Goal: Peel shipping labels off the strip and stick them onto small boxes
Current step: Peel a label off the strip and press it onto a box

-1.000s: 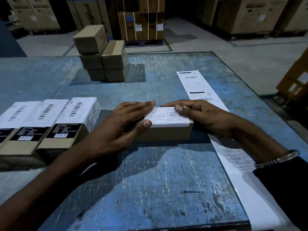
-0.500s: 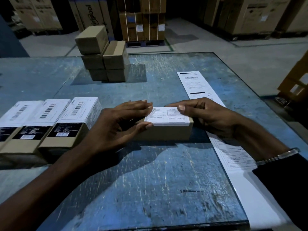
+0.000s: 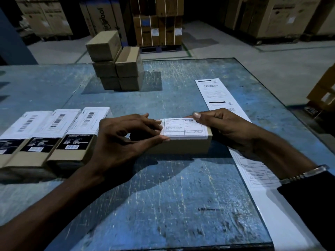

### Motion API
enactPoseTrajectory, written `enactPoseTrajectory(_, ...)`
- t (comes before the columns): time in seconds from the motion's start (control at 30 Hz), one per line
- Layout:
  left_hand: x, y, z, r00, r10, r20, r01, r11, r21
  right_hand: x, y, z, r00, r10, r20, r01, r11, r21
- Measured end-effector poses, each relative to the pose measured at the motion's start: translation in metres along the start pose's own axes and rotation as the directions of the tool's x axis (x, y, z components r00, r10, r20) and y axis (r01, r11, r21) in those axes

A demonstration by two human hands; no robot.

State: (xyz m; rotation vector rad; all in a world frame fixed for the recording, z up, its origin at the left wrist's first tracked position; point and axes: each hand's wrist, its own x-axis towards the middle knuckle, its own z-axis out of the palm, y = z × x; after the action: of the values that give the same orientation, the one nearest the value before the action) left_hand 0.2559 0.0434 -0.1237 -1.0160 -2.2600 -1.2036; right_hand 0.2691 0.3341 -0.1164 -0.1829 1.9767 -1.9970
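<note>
Box in hand: a small brown cardboard box (image 3: 181, 144) lies flat on the scratched blue tabletop (image 3: 163, 196), in the middle, between both hands.
Label on it: a white printed shipping label (image 3: 184, 128) covers the box's top face; its near edge folds slightly over the front.
Left hand: the left hand (image 3: 125, 142) grips the box's left end, thumb on the front edge, fingers curled over the label's left side.
Right hand: the right hand (image 3: 223, 125) holds the box's right end, thumb pressing the label's far right corner, fingers curled behind.
Label strip: a long white paper strip of shipping labels (image 3: 215, 93) runs along the table's right side, passing under the right wrist.
Finished boxes: three labelled brown boxes (image 3: 45, 134) sit side by side at the left, touching.
Unlabelled stock: a stack of plain brown cardboard boxes (image 3: 116, 62) stands at the far edge, well apart.
Wrist: a metal bracelet (image 3: 304, 173) and dark sleeve (image 3: 311, 205).
</note>
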Motion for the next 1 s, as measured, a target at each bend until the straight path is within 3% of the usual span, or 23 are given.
enactPoseTrajectory(0.1,0.003,-0.003,0.005,0.999,0.053,-0.001,-0.053,0.998,0.046,0.001,0.003,-0.002,1.0,0.018,-0.018,-0.018,1.0,0.017)
enactPoseTrajectory(0.2,0.006,-0.009,0.008,0.98,0.158,0.118,-0.172,0.977,0.123,-0.002,-0.001,0.001,1.0,0.027,-0.011,-0.027,1.0,0.014)
enactPoseTrajectory(0.53,0.006,0.007,0.004,0.999,0.052,0.001,-0.052,0.994,0.1,-0.003,-0.002,0.003,0.999,0.037,-0.015,-0.037,0.999,0.01)
enactPoseTrajectory(0.73,0.011,-0.004,0.007,0.971,0.131,0.2,-0.189,0.932,0.308,0.0,-0.003,0.004,0.999,0.035,-0.034,-0.035,0.999,0.007)
enactPoseTrajectory(0.83,0.01,-0.002,0.01,0.97,0.113,0.216,-0.189,0.909,0.372,0.0,-0.002,0.003,0.999,0.034,-0.041,-0.034,0.999,-0.005)
enactPoseTrajectory(1.0,0.011,-0.003,0.008,0.979,0.098,0.178,-0.148,0.944,0.295,0.0,-0.001,0.003,0.999,0.034,-0.028,-0.033,0.999,0.009)
